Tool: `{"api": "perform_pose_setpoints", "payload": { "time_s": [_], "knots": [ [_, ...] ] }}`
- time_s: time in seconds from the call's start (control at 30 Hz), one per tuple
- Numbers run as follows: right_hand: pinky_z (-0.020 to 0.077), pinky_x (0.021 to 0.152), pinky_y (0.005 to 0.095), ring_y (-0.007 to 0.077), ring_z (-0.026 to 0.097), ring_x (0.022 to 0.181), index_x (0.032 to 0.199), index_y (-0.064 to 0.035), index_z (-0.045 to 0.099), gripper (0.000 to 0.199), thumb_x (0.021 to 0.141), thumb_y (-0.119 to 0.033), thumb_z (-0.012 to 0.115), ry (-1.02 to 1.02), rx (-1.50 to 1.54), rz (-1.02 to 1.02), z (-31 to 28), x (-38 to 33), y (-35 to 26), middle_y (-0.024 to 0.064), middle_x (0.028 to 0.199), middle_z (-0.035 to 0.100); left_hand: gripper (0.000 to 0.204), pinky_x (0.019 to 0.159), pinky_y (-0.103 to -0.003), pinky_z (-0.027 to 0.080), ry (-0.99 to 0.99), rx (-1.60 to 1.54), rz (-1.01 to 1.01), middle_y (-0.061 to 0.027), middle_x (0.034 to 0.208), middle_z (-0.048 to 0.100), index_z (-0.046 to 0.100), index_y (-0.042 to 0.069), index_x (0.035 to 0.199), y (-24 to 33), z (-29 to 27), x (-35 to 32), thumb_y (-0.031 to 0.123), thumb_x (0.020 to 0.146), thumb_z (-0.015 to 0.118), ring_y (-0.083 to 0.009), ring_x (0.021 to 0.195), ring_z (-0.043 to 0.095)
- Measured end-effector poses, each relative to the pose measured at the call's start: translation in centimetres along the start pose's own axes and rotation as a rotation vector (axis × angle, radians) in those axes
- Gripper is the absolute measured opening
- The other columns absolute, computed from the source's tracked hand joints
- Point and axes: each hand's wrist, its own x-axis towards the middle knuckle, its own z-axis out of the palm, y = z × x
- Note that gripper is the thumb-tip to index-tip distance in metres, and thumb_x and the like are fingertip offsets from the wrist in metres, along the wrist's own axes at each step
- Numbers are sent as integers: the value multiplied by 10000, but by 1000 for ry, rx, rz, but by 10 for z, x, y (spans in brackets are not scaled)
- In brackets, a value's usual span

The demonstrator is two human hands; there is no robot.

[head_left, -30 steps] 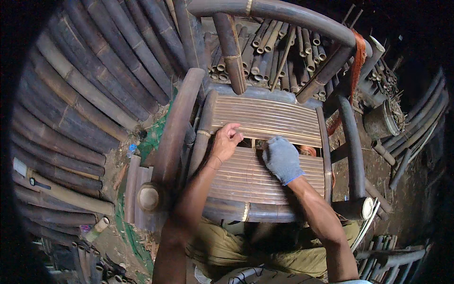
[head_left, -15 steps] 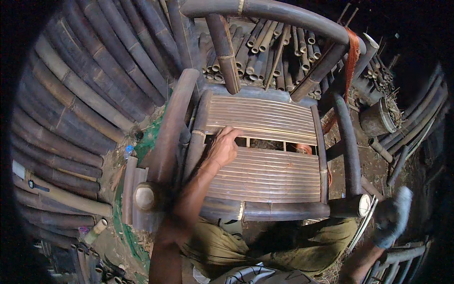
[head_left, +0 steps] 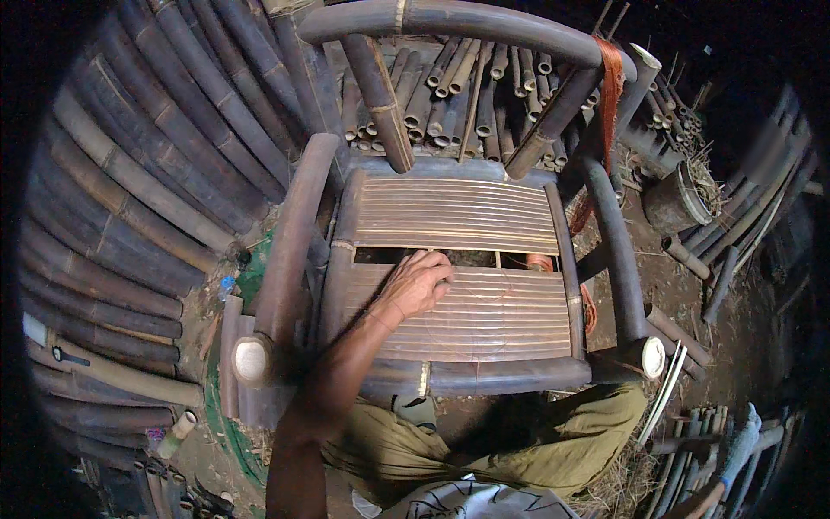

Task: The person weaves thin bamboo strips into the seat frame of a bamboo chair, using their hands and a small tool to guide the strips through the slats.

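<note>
A dark bamboo chair (head_left: 510, 374) stands in front of me, its seat laid with narrow bamboo slats (head_left: 458, 311). A gap (head_left: 474, 259) runs across the seat between the far and near groups of slats, with short crosspieces visible in it. My bare left hand (head_left: 417, 281) rests at the near edge of this gap, fingers bent over the slats, holding nothing I can see. My right hand (head_left: 741, 450), in a pale grey-blue glove, is out at the lower right beside a bamboo frame (head_left: 692, 443). Its fingers are too unclear to read.
Bamboo poles (head_left: 147, 173) line the left side, and cut lengths (head_left: 445, 86) are stacked behind the chair. Orange strapping (head_left: 609, 104) hangs from the backrest. A bucket (head_left: 674, 203) stands at the right. Thin pale strips (head_left: 664, 394) lean near the chair's front right corner.
My left hand has moved from the far edge of the gap to its near edge, slightly right. My gloved right hand has gone lower and farther right. The whole view has shifted slightly.
</note>
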Motion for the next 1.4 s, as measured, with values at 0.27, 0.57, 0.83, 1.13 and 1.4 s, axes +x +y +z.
{"api": "perform_pose_setpoints", "payload": {
  "time_s": [0.27,0.57,0.83,1.13,1.4],
  "knots": [
    [444,1002,394,330,595,1111,1182,-29,627,335,848,-37,663,-254,746,-818,43,-133,-310,176,1177,624,76,910,-343,502,333,-806,-308,-92,1072,668,604,34,997,-37,-25,-12,78,937,589,-204,1004,635],
    [540,752,499,417,664,846,1057,-81,678,285,847,-242,573,-475,376,-1413,173,-144,-564,214,912,688,66,885,-315,533,434,-1226,-177,-94,931,664,557,15,1011,-20,-50,-6,64,971,539,-172,911,661],
    [543,733,502,415,680,816,896,-64,713,224,823,-233,585,-487,125,-1353,188,-115,-566,229,853,696,67,686,-238,481,352,-864,-162,-4,846,625,584,8,968,-5,-40,-9,45,928,625,-75,771,579],
    [505,858,422,388,652,970,1235,-18,592,328,925,-123,569,-100,551,-481,87,-58,-372,229,1058,661,118,755,-364,539,113,-425,64,-113,918,695,653,24,963,57,5,-8,125,903,662,-232,853,676],
    [528,612,272,134,641,739,1273,17,573,452,975,-322,592,-679,664,-891,101,-133,-433,93,941,670,112,702,-363,414,-183,-590,867,-63,828,459,511,74,848,233,71,-97,177,867,552,-219,806,522]
  ]
}}
